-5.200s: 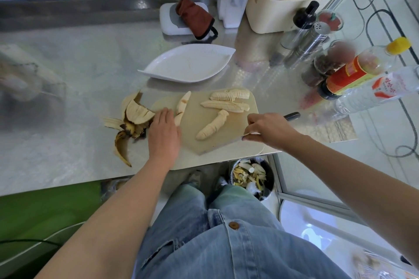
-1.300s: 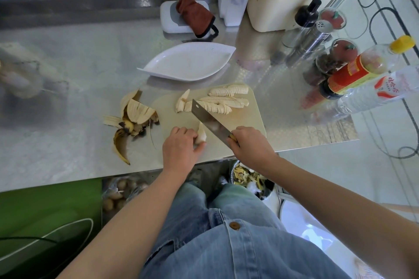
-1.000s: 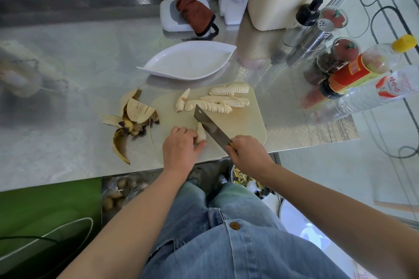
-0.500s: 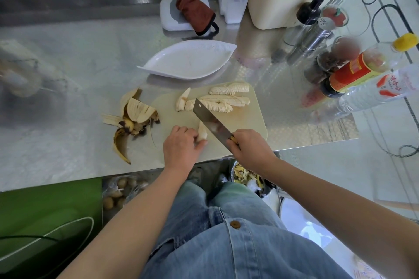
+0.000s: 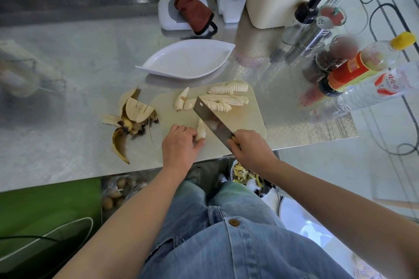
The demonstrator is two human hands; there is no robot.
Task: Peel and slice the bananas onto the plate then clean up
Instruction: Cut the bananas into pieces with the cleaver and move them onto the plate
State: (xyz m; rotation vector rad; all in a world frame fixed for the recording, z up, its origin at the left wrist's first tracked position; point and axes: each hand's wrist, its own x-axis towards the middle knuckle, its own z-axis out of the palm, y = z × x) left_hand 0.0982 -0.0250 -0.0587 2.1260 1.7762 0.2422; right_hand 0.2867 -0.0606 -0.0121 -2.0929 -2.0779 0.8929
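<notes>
I see a steel surface (image 5: 68,63) with a beige cutting board (image 5: 244,120) at its near edge and a white leaf-shaped plate (image 5: 188,59) just beyond it. My left hand (image 5: 180,145) has its fingers curled on a peeled banana stub (image 5: 200,130) at the board's near left. The right hand (image 5: 251,149) is wrapped round the handle of a knife (image 5: 210,120), whose blade runs far-left just right of the stub. Brown-spotted peels (image 5: 131,118) lie left of the board. The stub is pale and tapered, its long axis near to far with the tip pointing far. The sliced bananas (image 5: 226,99) lie left to right along the far edge.
</notes>
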